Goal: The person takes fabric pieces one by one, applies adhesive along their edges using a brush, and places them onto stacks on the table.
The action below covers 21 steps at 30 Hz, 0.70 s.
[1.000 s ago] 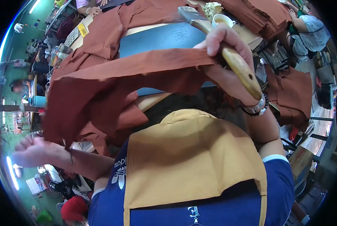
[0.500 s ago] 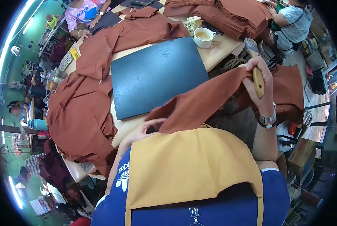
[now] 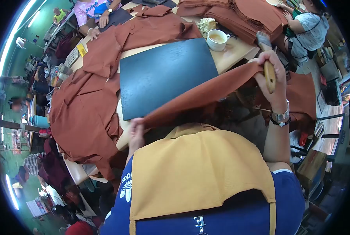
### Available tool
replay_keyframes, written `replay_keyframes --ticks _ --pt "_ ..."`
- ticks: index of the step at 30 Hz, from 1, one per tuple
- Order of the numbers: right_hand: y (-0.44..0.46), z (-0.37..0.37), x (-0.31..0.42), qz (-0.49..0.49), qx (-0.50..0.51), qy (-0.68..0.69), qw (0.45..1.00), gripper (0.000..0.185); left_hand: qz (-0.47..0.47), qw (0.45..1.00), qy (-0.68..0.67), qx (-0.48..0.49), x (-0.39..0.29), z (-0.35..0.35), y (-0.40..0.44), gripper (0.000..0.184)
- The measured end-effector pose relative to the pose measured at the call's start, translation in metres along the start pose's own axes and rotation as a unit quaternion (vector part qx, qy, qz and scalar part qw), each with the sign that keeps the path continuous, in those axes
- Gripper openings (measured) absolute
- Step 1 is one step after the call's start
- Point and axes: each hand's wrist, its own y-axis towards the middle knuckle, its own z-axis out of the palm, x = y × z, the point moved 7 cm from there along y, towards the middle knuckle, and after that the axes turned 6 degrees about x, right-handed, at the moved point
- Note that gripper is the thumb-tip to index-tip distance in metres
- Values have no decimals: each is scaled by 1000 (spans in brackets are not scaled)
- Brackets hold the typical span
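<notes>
Head view: rust cloth strip [image 3: 206, 91], thin, matte, stretched slantwise between both hands, over the near edge of the dark board. Left hand [image 3: 136, 134]: grip pinched on the strip's lower end, slightly blurred. Right hand [image 3: 272, 69]: grip clamped on the upper end plus the brush [image 3: 269, 78], rounded wooden handle. Dark board [image 3: 169, 76] lay flat, rectangular, slightly shiny, on the pale desk [image 3: 237, 52]. Wrinkled rust cloth [image 3: 83, 113] sat left of it; round white cup [image 3: 217, 44] near its far right corner, beside a crumpled pale lump [image 3: 206, 26].
</notes>
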Motion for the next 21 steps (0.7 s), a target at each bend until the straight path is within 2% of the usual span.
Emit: replay_keyframes --ticks 1,3,4,5,7,8,9,11,12,15,16,17,18,19,20,21 --pt "3 8 7 -23 19 -29 999 30 69 982 128 -118 -25 -23 -5 20" --pt "5 42 13 -39 83 11 996 33 154 948 102 -260 -80 -53 -23 26" --pt "4 63 15 2 132 90 987 33 194 920 96 -327 -112 -62 -34 29" --pt "6 78 19 -37 147 132 980 32 281 833 305 -366 -139 -99 -49 32" --pt "5 105 20 1 185 207 961 29 293 638 549 -453 -228 -84 -77 28" --pt "3 115 17 28 194 251 948 27 356 612 545 -449 -255 -88 -83 31" --pt "4 113 16 28 188 235 953 27 418 584 537 -442 -275 -95 -87 34" --pt "7 106 13 26 178 199 963 26 485 604 517 -364 -302 -110 -63 37" --pt "7 100 7 22 163 174 971 25 503 553 581 -322 -307 -77 -39 36" --pt "3 73 -25 21 128 75 989 22 435 743 466 -203 -254 -46 86 27" --pt "-1 64 -44 49 120 20 991 21 317 610 699 -198 -223 -44 132 35" --pt "-7 55 -67 77 108 -37 990 21 398 561 698 -197 -198 -4 157 33" --pt "-13 44 -90 104 93 -95 986 20 275 718 629 -115 -165 27 165 47" --pt "-21 34 -109 116 98 -127 980 20 250 538 800 -95 -89 28 185 72" --pt "-32 21 -128 128 102 -160 973 21 215 656 723 6 -56 46 177 87" --pt "-41 11 -146 141 106 -192 965 22 164 654 737 50 -32 65 164 87"
